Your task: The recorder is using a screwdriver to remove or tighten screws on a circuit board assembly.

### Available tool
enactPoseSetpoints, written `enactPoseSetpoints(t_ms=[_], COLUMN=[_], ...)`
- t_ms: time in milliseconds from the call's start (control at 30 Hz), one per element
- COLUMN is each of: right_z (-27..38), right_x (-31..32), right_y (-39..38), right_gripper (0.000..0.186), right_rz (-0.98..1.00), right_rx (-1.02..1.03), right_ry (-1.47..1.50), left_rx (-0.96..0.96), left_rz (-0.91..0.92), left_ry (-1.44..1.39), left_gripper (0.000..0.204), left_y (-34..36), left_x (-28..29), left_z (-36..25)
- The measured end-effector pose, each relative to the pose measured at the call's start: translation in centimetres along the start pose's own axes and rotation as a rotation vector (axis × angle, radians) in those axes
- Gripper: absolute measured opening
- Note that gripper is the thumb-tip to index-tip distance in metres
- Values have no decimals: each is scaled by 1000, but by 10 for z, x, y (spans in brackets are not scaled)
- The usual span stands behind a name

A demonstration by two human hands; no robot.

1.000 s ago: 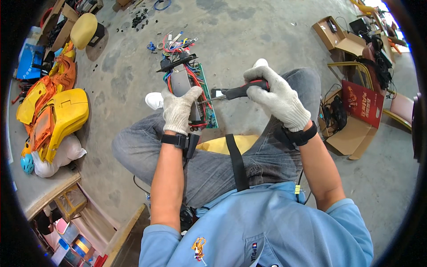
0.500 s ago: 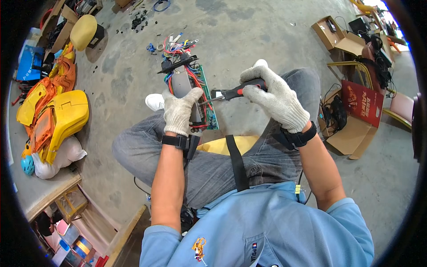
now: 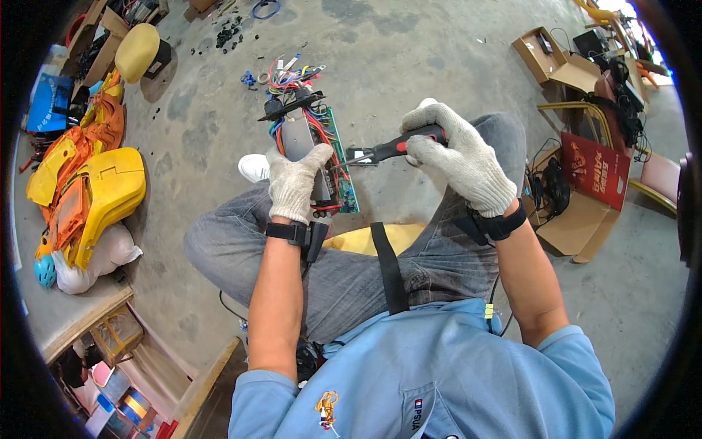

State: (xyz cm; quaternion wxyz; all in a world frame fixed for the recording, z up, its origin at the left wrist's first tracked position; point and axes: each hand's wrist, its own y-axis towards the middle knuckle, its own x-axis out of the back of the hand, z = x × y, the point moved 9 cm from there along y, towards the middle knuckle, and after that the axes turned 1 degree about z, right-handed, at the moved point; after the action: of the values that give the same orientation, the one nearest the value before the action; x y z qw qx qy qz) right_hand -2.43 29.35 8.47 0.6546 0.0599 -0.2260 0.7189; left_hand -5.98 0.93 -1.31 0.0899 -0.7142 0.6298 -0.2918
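Observation:
My left hand [image 3: 292, 183], in a whitish knit glove, grips a grey metal housing [image 3: 297, 139] that has a green circuit board [image 3: 341, 164] along its right side. Red, blue and black wires [image 3: 322, 132] run along the housing and fan out at its far end past a black plate [image 3: 291, 106]. My right hand [image 3: 461, 154], gloved alike, is closed round the red and black handle of a screwdriver [image 3: 409, 143]. Its thin shaft points left at the board's edge near my left thumb; whether the tip touches anything is too small to tell.
Yellow and orange plastic shells [image 3: 110, 190] are piled at the left. Small black bits [image 3: 229, 33] and a blue cable coil [image 3: 266, 8] lie on the far floor. To the right are opened cardboard boxes [image 3: 578, 219], a red box panel [image 3: 594, 172] and a chair [image 3: 585, 110].
My right hand has shifted slightly to the right with the screwdriver, drawing its shaft a little back from the board. The left hand and the housing have stayed put.

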Motion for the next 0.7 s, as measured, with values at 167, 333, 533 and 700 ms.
enactPoseSetpoints(t_ms=[167,333,533,700], right_z=[-5,-2,-3,-2], right_x=[-8,-9,-10,-6], right_y=[0,2,2,0], right_gripper=[37,38,37,35], right_rz=[15,15,31,8], right_rx=[-3,1,-5,-4], right_ry=[-8,-46,-10,1], left_rx=[-14,-10,-1,-18], left_rz=[-11,-3,16,-11], left_ry=[44,31,7,46], left_gripper=[91,90,92,92], left_y=[1,3,1,5], left_x=[0,1,-1,1], left_z=[-1,2,0,4])
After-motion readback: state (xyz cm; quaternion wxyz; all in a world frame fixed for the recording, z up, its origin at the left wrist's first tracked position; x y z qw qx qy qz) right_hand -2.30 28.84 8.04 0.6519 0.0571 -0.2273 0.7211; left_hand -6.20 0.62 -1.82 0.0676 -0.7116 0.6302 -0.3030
